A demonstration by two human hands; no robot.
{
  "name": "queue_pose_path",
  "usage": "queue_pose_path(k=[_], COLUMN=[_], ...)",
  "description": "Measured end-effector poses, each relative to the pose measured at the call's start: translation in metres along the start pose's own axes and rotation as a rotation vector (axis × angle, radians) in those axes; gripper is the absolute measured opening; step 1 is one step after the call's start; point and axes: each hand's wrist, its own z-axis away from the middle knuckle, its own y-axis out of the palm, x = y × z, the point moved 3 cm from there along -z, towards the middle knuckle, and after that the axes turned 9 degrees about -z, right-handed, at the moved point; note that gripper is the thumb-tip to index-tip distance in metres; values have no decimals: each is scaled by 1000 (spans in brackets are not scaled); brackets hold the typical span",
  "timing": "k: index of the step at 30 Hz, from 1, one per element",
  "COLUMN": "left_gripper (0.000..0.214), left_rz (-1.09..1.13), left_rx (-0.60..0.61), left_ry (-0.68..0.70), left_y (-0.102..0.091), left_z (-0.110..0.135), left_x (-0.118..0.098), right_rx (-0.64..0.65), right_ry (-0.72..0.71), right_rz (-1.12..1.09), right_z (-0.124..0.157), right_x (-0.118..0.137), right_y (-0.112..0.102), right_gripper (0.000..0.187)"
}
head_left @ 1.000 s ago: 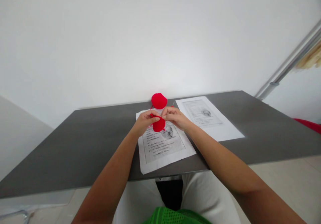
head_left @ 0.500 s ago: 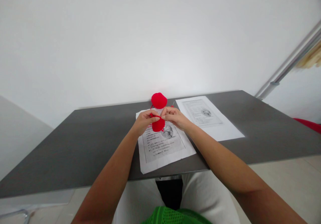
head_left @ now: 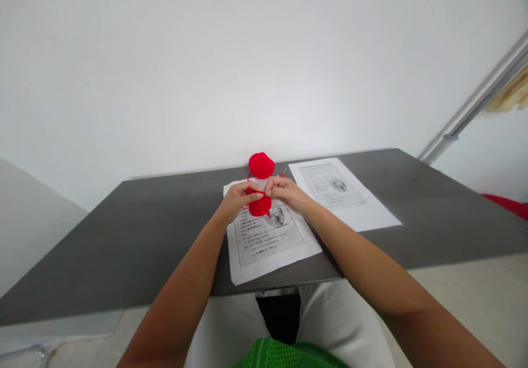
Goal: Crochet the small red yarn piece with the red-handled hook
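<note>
Between my two hands hangs a small red crocheted piece [head_left: 259,207], held by its upper edge above a printed sheet. My left hand [head_left: 239,198] pinches the left part of that edge, fingers closed, with a strand of red yarn beside it. Thumb and forefinger of my right hand [head_left: 286,192] are pressed together at the upper right of the piece. Whether a hook is in the right fingers is too small to tell. Behind the hands rests a red ball of yarn [head_left: 261,165], from which a strand runs down to the left hand.
Under my hands lies a creased printed sheet [head_left: 272,252]. To its right is a second printed sheet [head_left: 358,217]. A small thin tool with a red part [head_left: 283,174] lies beside the yarn ball. The dark grey table [head_left: 157,236] meets a white wall [head_left: 231,71] at the back.
Almost nothing differs. Both hands keep their pinch on the red piece, with only a very slight shift of the right fingers.
</note>
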Motion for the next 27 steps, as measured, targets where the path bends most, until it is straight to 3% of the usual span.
queue_pose_path(k=[14, 27], left_gripper=[25, 26], left_rz=[-60, -83], left_rx=[-71, -58], left_ry=[9, 9], left_y=[-1, 1], left_z=[-2, -2], left_x=[-6, -7], right_rx=[-74, -85], right_ry=[-139, -145], right_rz=[168, 239], right_z=[0, -3], right_x=[-2, -2], right_y=[-4, -6], right_gripper=[16, 17])
